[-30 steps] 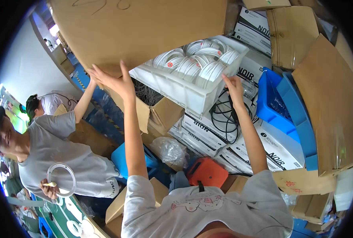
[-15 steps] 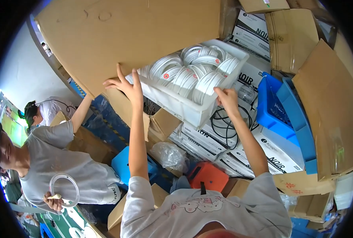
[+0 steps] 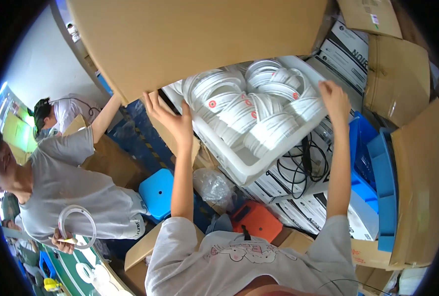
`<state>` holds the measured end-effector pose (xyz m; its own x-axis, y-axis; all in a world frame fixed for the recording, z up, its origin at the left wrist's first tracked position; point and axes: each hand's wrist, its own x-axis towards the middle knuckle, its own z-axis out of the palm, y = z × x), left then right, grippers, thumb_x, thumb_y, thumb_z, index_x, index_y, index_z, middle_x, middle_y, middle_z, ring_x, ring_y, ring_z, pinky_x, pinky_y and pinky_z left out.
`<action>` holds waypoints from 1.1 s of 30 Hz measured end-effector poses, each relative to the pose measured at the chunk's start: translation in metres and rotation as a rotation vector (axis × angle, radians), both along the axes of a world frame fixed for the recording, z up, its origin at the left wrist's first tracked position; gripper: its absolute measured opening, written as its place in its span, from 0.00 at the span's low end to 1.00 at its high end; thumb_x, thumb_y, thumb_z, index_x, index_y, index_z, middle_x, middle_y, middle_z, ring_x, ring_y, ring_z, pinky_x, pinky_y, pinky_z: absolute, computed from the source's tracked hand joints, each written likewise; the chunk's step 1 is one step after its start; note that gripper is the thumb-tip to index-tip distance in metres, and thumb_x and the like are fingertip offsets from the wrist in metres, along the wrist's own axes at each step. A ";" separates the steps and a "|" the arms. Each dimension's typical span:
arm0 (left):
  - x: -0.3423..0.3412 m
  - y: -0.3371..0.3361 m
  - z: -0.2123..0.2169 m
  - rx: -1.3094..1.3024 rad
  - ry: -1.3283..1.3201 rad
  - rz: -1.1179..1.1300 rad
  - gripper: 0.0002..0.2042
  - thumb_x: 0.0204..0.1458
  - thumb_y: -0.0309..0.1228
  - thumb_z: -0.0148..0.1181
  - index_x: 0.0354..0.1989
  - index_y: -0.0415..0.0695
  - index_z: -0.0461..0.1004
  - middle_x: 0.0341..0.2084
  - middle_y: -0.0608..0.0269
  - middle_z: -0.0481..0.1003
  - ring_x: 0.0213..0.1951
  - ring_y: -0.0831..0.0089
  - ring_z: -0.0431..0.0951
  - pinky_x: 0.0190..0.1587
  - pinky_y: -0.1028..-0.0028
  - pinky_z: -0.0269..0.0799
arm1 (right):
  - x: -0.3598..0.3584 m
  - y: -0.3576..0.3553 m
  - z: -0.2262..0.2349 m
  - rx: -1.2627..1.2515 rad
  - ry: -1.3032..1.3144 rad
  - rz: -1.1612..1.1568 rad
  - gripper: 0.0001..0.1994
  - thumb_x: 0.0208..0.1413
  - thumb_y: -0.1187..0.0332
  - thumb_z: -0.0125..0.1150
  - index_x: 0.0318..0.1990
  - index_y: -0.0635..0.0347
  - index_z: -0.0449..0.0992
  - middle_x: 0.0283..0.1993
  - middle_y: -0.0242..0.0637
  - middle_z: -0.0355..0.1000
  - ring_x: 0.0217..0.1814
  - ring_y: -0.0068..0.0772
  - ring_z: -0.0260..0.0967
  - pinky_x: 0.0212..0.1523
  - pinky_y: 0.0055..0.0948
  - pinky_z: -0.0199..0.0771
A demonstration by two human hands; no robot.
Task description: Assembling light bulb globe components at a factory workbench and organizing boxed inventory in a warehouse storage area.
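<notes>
A: Where's the bin?
B: White bin point(image 3: 251, 171), ctr of frame, a bit R. It's tilted in view, near corner toward btm ctr, full of bundled white rings point(image 3: 259, 108), some w/ red marks. Big cardboard panel point(image 3: 199, 39) covers its far L part, top of frame.

A: Your L hand point(image 3: 172, 121)?
B: Ctr-left, btwn panel and bin. Your thumb's well apart from your fingers, nothing clamped btwn them. Fingertips up at the panel's lower edge; can't tell if they touch.

A: And your R hand point(image 3: 334, 102)?
B: Upper R of ctr, at the bin's R rim. Your fingers are curled; can't tell if they're clamped on the rim.

A: Rest?
B: Black cable point(image 3: 306, 170) coiled below your R hand, over white boxes. Blue bins point(image 3: 372, 163) far R, orange stool point(image 3: 256, 220) btm ctr, blue stool point(image 3: 158, 192) ctr-left. Co-worker point(image 3: 76, 177) at L: one arm raised to the panel's lower L corner, other hand w/ a clear ring point(image 3: 93, 227).
</notes>
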<state>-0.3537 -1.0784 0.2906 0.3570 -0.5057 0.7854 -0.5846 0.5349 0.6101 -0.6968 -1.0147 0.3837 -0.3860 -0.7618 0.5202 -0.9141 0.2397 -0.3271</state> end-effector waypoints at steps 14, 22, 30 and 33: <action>0.019 -0.106 -0.039 0.262 1.379 -1.157 0.26 0.48 0.32 0.58 0.55 0.42 0.57 0.49 0.57 0.65 0.41 0.67 0.73 0.39 0.72 0.73 | -0.112 -0.188 -0.062 0.405 0.203 0.103 0.25 0.47 0.50 0.53 0.46 0.62 0.69 0.47 0.51 0.67 0.50 0.50 0.64 0.50 0.38 0.63; 0.027 -0.120 -0.036 0.424 1.204 -0.845 0.35 0.27 0.12 0.43 0.54 0.40 0.56 0.40 0.57 0.68 0.41 0.64 0.71 0.35 0.72 0.69 | -0.121 -0.181 -0.044 0.448 0.307 0.182 0.25 0.45 0.49 0.56 0.44 0.61 0.72 0.47 0.51 0.67 0.50 0.50 0.64 0.50 0.38 0.63; 0.019 -0.118 -0.037 0.463 1.185 -0.880 0.34 0.30 0.13 0.43 0.54 0.46 0.55 0.33 0.61 0.64 0.34 0.69 0.67 0.31 0.72 0.67 | -0.112 -0.177 -0.048 0.390 0.211 0.072 0.23 0.46 0.51 0.53 0.44 0.59 0.70 0.45 0.53 0.68 0.47 0.54 0.65 0.47 0.43 0.65; 0.021 -0.117 -0.032 0.462 1.195 -0.891 0.35 0.31 0.12 0.43 0.56 0.46 0.52 0.37 0.58 0.64 0.37 0.67 0.68 0.35 0.70 0.70 | -0.091 -0.180 -0.044 0.386 0.220 0.070 0.22 0.46 0.54 0.53 0.47 0.55 0.69 0.43 0.53 0.69 0.45 0.56 0.66 0.46 0.44 0.65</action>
<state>-0.3330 -1.1950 0.2585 0.1029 -0.9947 -0.0021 0.7335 0.0745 0.6756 -0.7881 -1.1943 0.3394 -0.2383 -0.9366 0.2570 -0.9703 0.2409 -0.0219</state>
